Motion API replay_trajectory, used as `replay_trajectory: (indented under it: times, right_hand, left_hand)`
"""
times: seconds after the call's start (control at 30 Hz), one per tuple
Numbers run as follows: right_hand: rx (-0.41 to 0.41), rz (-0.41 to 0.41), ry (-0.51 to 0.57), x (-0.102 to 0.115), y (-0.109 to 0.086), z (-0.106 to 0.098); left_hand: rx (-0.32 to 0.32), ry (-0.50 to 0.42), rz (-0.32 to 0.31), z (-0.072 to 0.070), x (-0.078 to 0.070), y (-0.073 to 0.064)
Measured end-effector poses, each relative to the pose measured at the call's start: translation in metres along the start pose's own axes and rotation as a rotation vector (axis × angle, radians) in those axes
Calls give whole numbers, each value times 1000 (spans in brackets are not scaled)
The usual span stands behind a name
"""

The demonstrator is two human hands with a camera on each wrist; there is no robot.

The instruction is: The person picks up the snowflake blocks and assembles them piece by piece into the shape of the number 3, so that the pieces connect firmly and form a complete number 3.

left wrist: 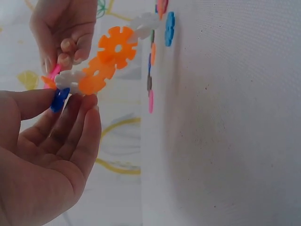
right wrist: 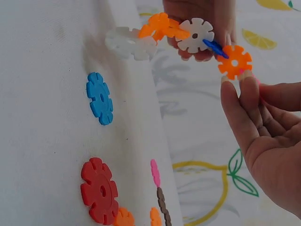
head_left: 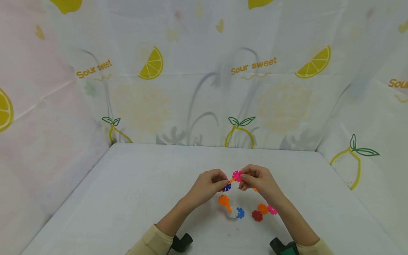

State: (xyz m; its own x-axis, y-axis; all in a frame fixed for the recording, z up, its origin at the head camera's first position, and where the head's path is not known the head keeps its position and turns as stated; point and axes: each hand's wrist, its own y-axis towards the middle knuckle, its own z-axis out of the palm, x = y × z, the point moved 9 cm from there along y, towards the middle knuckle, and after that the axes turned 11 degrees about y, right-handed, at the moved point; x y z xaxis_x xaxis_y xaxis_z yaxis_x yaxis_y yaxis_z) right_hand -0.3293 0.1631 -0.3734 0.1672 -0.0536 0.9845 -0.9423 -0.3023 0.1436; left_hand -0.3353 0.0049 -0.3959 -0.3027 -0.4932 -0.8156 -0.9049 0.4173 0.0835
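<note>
A short chain of slotted plastic snowflake discs hangs between the two hands, above the white table (head_left: 143, 180). My left hand (head_left: 204, 186) pinches the dark blue disc (left wrist: 60, 100) between thumb and fingers. With thumb and fingertips, my right hand (head_left: 261, 180) grips the pink disc (head_left: 236, 175) at the chain's upper end. An orange disc (right wrist: 242, 57) joins the pink and blue ones. From the blue disc, a white disc (right wrist: 187, 39), two orange discs (left wrist: 109, 51) and another white disc (left wrist: 145, 24) trail down. The right fingers partly cover the pink disc in the right wrist view.
On the table lie a light blue disc (head_left: 240, 213), a red disc (head_left: 257, 215), an orange disc (head_left: 262, 209) and a pink disc (head_left: 272, 209). Several more discs lie farther back, partly hidden by the right arm. A lemon-print cloth (head_left: 191, 99) stands behind the table.
</note>
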Motion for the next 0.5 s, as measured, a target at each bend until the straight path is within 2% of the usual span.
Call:
replay_trajectory:
  times: [0.23,0.5]
  right_hand:
    - [60,14,37,-4,0,8]
    - [102,21,28,-5,-1,18]
  left_hand:
    - [-13,30,-10,-2,0,1]
    - [-8,34,10,-1,-3,0]
